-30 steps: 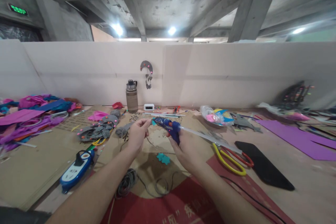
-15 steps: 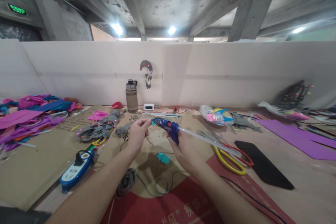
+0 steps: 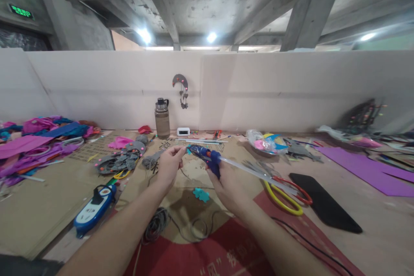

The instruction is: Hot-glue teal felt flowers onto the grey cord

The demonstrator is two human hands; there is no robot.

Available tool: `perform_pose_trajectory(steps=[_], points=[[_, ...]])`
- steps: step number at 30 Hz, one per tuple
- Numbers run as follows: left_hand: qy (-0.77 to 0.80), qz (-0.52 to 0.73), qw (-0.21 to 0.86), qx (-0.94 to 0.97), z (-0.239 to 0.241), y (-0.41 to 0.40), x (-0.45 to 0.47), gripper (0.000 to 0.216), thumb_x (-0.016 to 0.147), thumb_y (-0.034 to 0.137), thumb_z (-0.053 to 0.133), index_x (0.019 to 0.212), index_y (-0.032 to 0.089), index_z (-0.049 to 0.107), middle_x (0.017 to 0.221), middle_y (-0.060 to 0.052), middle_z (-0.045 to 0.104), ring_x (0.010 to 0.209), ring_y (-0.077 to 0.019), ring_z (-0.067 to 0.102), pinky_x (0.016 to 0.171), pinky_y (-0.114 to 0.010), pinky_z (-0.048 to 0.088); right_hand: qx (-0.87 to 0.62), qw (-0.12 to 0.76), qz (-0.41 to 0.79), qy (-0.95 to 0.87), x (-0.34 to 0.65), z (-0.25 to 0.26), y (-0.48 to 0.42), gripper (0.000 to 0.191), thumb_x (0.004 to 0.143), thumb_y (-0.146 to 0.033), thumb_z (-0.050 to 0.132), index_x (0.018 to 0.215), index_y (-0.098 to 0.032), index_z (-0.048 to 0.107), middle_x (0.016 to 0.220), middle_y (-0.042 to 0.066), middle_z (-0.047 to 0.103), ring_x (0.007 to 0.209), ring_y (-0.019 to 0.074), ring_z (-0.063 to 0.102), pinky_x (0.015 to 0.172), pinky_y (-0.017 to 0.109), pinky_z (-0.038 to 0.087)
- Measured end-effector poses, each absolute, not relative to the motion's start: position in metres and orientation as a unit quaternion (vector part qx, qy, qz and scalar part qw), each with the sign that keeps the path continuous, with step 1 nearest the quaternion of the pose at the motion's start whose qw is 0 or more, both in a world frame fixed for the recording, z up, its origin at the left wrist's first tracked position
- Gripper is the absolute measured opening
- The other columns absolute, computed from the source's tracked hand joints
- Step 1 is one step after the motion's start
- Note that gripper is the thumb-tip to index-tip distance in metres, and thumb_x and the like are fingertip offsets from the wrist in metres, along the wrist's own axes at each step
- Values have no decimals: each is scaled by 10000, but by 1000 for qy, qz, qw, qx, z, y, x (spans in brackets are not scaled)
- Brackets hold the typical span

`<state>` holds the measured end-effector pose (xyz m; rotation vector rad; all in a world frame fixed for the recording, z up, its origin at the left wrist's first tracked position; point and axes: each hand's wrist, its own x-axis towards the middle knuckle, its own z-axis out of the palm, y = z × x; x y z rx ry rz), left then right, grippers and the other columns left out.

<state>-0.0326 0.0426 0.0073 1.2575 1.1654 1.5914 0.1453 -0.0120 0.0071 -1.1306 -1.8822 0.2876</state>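
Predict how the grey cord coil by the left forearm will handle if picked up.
The cord coil would probably be floppy, since its loops lie slack. It could unwind or drag, as one end appears to trail rightward in loose curls. It should be light, being only thin cord.

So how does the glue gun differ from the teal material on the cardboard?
The glue gun is held in the right hand; the teal material lies on the cardboard. The gun is long, with a pale glue stick behind; the material is small and flat. The gun is dark blue, the material brighter blue-green. Both are bluish.
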Motion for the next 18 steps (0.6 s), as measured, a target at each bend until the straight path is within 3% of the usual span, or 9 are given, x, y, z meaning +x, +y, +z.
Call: perform_pose_trajectory(steps=[9, 15, 18], points=[[463, 633, 403, 472, 8, 45, -34, 358, 650, 477, 679, 790, 150, 639, 462, 62, 456, 365, -51, 342, 371, -180, 184, -447, 507, 173, -716, 147, 8, -9, 190, 831, -272, 451, 967, -173, 540, 876, 68, 610, 799, 197, 562, 744, 327, 445], [454, 642, 419, 455, 10, 45, -35, 349, 635, 467, 693, 771, 152, 632, 506, 63, 490, 368, -41, 345, 373, -176, 194, -501, 544, 325, -590, 158, 0, 8, 145, 757, -299, 483, 847, -185, 479, 584, -37, 517, 527, 141, 510, 510, 252, 418], [451, 645, 403, 466, 10, 45, -35, 334, 642, 456, 688, 777, 155, 635, 538, 56, 518, 379, -44, 366, 380, -179, 220, -523, 523, 344, -578, 167, -14, 26, 78, 740, -273, 453, 763, -200, 441, 550, -50, 504, 484, 129, 504, 494, 246, 407]])
